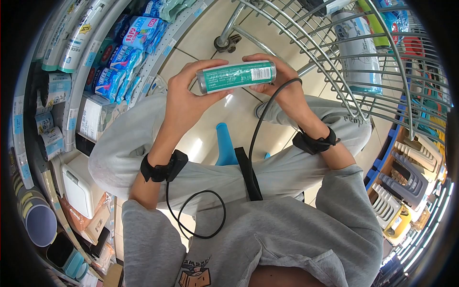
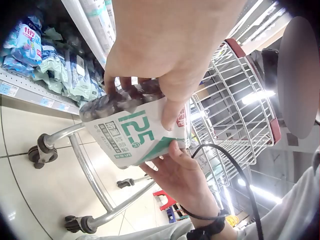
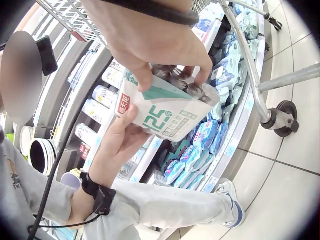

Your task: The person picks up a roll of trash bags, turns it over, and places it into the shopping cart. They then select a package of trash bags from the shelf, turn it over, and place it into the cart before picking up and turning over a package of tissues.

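Note:
Both hands hold a pack of dark trash bag rolls [image 1: 237, 76] wrapped in a white and green printed sleeve. It is held up above the lap, its green barcode side facing the head camera. My left hand [image 1: 187, 95] grips one end, thumb along the near edge and fingers over the far one. At the other end, my right hand [image 1: 288, 88] holds it the same way. A large "125" is printed on the broad face of the pack [image 2: 135, 127] in the left wrist view. Dark rolls [image 3: 180, 80] show along its uncovered side in the right wrist view.
A wire shopping cart [image 1: 354, 112] with goods inside stands at front right, its caster [image 1: 227, 44] on the tiled floor. Shelves at left carry blue packets [image 1: 110, 83] and rolls. Plastic stools [image 1: 401, 177] are stacked at right. A black cable [image 1: 260, 119] hangs near the right hand.

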`<state>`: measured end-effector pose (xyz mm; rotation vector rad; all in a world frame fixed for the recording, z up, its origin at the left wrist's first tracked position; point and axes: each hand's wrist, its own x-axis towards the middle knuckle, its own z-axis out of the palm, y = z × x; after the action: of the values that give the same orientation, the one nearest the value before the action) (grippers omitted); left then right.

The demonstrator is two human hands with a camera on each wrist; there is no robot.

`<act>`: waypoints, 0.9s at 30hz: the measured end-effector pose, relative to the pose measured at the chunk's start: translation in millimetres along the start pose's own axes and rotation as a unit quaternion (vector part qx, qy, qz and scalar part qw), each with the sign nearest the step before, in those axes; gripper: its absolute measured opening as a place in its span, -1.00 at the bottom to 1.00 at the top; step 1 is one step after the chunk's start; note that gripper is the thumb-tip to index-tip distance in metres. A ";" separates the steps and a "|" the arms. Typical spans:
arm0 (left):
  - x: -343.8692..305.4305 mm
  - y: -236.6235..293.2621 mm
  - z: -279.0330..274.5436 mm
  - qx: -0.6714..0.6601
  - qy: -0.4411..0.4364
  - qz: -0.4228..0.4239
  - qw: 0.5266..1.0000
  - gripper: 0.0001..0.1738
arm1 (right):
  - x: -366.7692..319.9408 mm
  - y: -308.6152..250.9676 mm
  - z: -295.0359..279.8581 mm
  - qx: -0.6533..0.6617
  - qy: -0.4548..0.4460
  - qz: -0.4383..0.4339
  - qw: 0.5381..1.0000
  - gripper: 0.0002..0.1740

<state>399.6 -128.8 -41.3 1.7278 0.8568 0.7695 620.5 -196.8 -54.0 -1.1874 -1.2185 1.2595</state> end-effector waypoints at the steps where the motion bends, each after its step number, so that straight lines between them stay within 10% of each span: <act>1: 0.1 -0.4 0.1 0.000 0.001 0.003 1.000 -0.47 | 0.0 0.5 -0.2 0.000 0.000 0.000 1.000 -0.39; 17: 0.3 6.7 2.4 -0.002 -0.006 -0.027 1.000 -0.50 | 0.6 2.6 4.1 -0.034 0.008 -0.010 0.999 -0.43; 27: -2.4 -0.6 8.1 0.178 0.009 0.128 0.976 -0.49 | -0.6 1.4 8.0 -0.145 0.021 -0.053 0.988 -0.45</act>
<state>404.8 -134.7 -44.4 2.1830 0.8315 0.8384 612.6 -197.7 -55.2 -1.3302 -1.4488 0.9949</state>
